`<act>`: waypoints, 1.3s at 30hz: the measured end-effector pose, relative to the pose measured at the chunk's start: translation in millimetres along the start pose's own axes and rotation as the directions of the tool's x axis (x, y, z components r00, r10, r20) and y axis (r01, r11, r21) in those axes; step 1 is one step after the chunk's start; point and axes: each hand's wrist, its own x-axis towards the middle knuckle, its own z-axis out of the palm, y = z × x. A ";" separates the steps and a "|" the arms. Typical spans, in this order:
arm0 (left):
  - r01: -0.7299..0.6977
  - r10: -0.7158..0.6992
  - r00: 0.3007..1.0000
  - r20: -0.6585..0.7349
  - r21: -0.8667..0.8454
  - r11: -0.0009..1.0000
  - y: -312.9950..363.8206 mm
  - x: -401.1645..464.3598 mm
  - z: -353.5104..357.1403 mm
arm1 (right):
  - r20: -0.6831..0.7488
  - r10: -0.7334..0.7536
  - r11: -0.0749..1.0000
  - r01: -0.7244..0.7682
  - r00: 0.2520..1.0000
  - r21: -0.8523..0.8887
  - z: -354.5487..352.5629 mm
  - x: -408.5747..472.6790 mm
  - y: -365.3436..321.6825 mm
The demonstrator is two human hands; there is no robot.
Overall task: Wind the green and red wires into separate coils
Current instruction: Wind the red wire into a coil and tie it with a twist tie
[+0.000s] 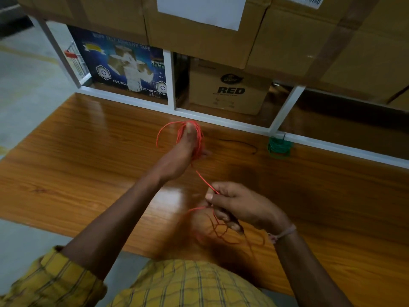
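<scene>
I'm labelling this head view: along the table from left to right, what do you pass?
Red wire loops wound round the left hand → right hand pinching the loose red strand → thin dark wire → green coil by the shelf frame.

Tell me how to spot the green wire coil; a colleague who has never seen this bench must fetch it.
Start at the glossy wooden table and follow its far edge to the white frame rail along the shelving. To the right, just before the rail, lies the green wire coil, a small wound bundle. It is the only green thing there; the red wire is wound round the left hand.
</scene>
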 end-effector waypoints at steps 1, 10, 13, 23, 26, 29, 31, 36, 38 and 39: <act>-0.009 0.012 1.000 -0.023 0.100 0.995 -4.0 0.4 -0.2 | 0.054 -0.010 1.000 0.012 0.998 -0.022 -4.7 -8.2 -5.5; -0.011 0.004 1.000 0.018 0.431 0.902 -21.5 -3.7 -1.5 | 0.208 -0.334 0.934 0.293 0.919 0.207 -59.2 -43.4 -20.4; -0.035 0.022 0.999 0.036 0.417 0.908 -18.8 -5.3 1.0 | 0.221 -0.361 0.932 0.341 0.906 0.124 -70.2 -45.9 -17.7; 0.120 0.061 0.761 0.646 -0.232 0.965 -3.6 -16.8 -16.3 | -0.144 -0.299 0.935 0.320 0.943 0.153 -93.9 -29.9 -12.3; 0.271 0.230 0.615 0.755 -0.476 0.837 3.2 -19.4 -17.2 | -0.265 -0.248 0.961 0.271 0.932 0.052 -92.9 -14.8 -6.4; 0.393 0.408 0.614 0.676 -0.710 0.584 8.5 -19.3 -10.9 | -0.300 -0.229 0.969 0.187 0.926 -0.162 -77.5 3.9 0.8; 0.383 0.499 0.674 0.545 -0.835 0.394 15.5 -15.9 -7.9 | -0.276 -0.210 0.961 0.145 0.938 -0.235 -64.2 11.1 4.8; 0.088 0.405 0.905 0.132 -0.988 0.125 32.8 -0.4 -6.3 | -0.178 -0.176 0.932 0.106 0.968 -0.346 -45.1 11.9 5.4; -0.107 0.256 0.966 -0.040 -0.962 0.252 36.7 8.1 -3.6 | -0.132 -0.169 0.912 0.104 0.977 -0.398 -44.0 10.4 2.3; -0.194 0.178 0.975 -0.132 -0.897 0.398 35.5 12.6 -2.4 | -0.110 -0.171 0.905 0.112 0.979 -0.411 -44.9 9.2 1.0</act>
